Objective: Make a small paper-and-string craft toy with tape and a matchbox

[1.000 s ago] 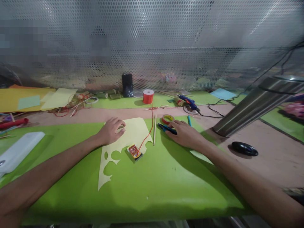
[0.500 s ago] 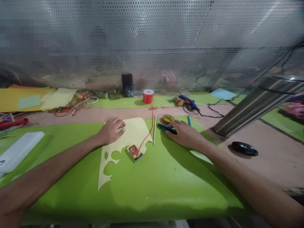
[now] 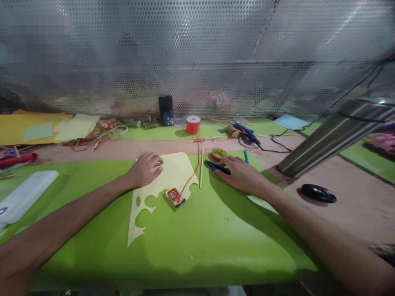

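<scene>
My left hand (image 3: 145,168) rests with curled fingers on the top left corner of a pale yellow paper sheet (image 3: 173,172) that has cut-out notches along its lower edge. My right hand (image 3: 240,172) lies over a blue-handled tool (image 3: 217,166), perhaps scissors, its fingers bent onto the handles. Between the hands a small orange matchbox-like box (image 3: 174,196) lies on the paper's edge, with red thread (image 3: 191,176) running up to a red spool (image 3: 192,125). A thin wooden stick (image 3: 201,174) lies beside the thread.
A roll of tape (image 3: 218,154) sits by my right hand. A blue glue gun (image 3: 245,132) with its cable, a black phone (image 3: 166,110), coloured paper sheets (image 3: 37,127) and scraps line the back. A white case (image 3: 24,195) lies left, a black mouse (image 3: 319,193) and steel tube (image 3: 333,135) right.
</scene>
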A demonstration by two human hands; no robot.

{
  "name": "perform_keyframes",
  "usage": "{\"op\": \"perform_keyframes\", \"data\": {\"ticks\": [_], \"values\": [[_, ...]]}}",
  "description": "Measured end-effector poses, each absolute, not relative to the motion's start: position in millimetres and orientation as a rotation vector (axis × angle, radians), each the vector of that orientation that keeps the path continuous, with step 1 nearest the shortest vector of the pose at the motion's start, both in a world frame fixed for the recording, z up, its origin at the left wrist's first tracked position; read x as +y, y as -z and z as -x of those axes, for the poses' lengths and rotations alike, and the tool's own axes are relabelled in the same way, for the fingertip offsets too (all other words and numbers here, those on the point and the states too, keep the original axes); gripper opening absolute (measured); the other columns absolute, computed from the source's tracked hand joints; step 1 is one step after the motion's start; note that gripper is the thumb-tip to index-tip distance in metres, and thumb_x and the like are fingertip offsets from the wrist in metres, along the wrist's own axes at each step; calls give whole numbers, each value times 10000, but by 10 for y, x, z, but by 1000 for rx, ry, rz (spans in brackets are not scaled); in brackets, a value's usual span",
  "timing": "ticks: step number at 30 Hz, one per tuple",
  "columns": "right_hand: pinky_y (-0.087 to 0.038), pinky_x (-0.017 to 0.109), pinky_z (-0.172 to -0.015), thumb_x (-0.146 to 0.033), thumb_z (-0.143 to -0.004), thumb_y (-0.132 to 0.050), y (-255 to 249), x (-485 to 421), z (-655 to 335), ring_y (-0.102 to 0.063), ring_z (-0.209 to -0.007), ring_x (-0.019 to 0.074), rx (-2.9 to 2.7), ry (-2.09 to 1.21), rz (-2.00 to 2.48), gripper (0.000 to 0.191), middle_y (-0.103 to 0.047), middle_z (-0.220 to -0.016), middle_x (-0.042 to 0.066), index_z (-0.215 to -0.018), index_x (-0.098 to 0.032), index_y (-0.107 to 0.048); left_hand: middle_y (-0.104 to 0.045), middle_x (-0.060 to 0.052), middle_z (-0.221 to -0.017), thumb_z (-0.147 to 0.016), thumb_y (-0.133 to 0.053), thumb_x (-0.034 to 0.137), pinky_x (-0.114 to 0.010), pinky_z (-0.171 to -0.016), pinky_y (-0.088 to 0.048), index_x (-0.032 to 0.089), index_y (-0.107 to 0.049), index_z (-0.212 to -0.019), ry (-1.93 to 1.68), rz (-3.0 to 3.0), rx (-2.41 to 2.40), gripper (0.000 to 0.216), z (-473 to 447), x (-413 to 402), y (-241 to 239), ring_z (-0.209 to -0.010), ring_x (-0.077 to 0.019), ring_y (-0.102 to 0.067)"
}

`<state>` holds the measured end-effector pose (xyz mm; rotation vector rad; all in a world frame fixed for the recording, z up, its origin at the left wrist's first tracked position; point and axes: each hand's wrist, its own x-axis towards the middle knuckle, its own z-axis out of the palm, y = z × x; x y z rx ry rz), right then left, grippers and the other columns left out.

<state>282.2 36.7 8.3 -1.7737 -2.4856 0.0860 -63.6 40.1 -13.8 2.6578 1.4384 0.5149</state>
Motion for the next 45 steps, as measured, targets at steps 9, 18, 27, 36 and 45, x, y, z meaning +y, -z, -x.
{"op": "perform_keyframes", "data": {"ticks": [9,18,27,36,45], "values": [[-485,465,-904,-419,-941,-447,-79,363,-2829,-596,-1107,352,-2487,-82,1769,369,-655,-1203,168,-1108,-159,-647,-646,-118,-1095,-966,-427,405,-502,-981,-439,175,-599,-1046,-541,-2658,1430,298,639,412,152,-1065,-282,-558],[-475,478,-941,-451,-941,-438,-95,362,-2827,-582,-1126,356,-2498,-107,1789,401,-645,-1225,165,-1124,-155,-637,-644,-112,-1091,-960,-437,408,-501,-981,-441,184,-603,-1039,-564,-2656,1425,290,643,418,168,-1063,-279,-553],[-493,464,-884,-412,-896,-492,-121,353,-2809,-606,-1063,348,-2487,-87,1801,316,-668,-1139,166,-1024,-164,-640,-642,-116,-1101,-961,-432,401,-508,-991,-442,178,-606,-1052,-532,-2646,1443,297,630,402,138,-1078,-284,-553],[-486,474,-877,-428,-889,-484,-36,399,-2889,-623,-1020,355,-2440,106,1787,392,-663,-1112,194,-1102,-136,-636,-491,-134,-1504,-979,-399,527,-593,-1166,-287,203,-536,-1387,-383,-2615,1460,539,625,391,138,-1407,-332,-394],[-356,574,-1097,-415,-985,-485,37,194,-2588,-508,-1320,328,-2675,-60,1085,407,-594,-1396,126,-1313,-224,-633,-328,-94,-1626,-983,-283,650,-550,-1222,-214,246,-419,-1514,-166,-2569,1457,681,606,387,78,-1504,-301,-297]]}}
